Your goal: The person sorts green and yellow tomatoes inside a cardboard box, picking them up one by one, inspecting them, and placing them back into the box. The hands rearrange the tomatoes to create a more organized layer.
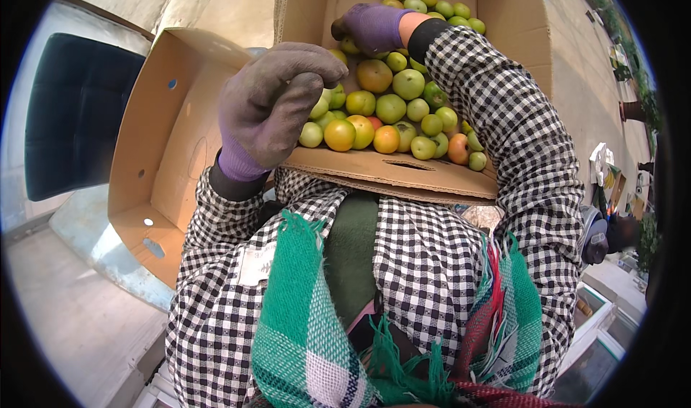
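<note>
My left hand (272,106), in a soiled purple-and-grey work glove, is raised over the near left corner of a cardboard box (394,173). Its fingers are curled and the thumb lies against them; nothing shows between them. My right hand (372,27), in a similar glove, reaches deep into the box among tomatoes (408,84). The back of that hand faces me and its fingertips are hidden, so I cannot see whether they grip a tomato. Most tomatoes are green; an orange one (386,139) and several other ripening ones lie near the front wall.
A second cardboard box (173,122) stands tilted to the left, with a dark padded seat or cushion (81,116) beyond it. Pale pavement (588,73) stretches away on the right. At the far right are a person (596,235) and glass-topped white frames (594,321).
</note>
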Demonstrator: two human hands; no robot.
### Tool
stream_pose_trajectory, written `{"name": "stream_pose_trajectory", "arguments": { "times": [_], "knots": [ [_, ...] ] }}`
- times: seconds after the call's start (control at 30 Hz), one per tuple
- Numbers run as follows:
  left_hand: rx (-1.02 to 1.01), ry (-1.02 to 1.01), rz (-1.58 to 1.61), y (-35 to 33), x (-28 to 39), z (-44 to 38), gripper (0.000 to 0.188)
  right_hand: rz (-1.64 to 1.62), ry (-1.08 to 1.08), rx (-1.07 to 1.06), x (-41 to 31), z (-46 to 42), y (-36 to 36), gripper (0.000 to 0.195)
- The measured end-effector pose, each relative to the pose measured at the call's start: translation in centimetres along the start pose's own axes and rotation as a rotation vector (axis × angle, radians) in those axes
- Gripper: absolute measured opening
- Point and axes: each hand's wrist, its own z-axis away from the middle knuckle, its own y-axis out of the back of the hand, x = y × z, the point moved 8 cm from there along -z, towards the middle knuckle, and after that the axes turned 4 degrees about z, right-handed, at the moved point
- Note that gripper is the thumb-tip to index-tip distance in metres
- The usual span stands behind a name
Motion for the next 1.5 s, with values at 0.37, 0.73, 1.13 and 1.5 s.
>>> {"name": "stream_pose_trajectory", "arguments": {
  "times": [0.37,0.73,1.13,1.5],
  "knots": [
    [-0.003,0.003,-0.002,0.1,-0.2,0.0,0.02,-0.122,-0.013,0.044,1.0,-0.6,-0.5,0.038],
    [0.04,0.022,0.08,0.0,-0.2,0.1,0.02,-0.066,0.063,0.164,0.4,0.3,-0.6,0.034],
    [0.041,0.036,0.124,0.2,-0.3,0.2,0.022,-0.078,0.026,0.09,-11.3,5.1,1.6,0.031],
    [0.048,-0.021,0.081,0.3,0.4,-0.4,0.016,-0.266,-0.171,0.244,-3.1,4.2,5.7,0.039]
  ]
}}
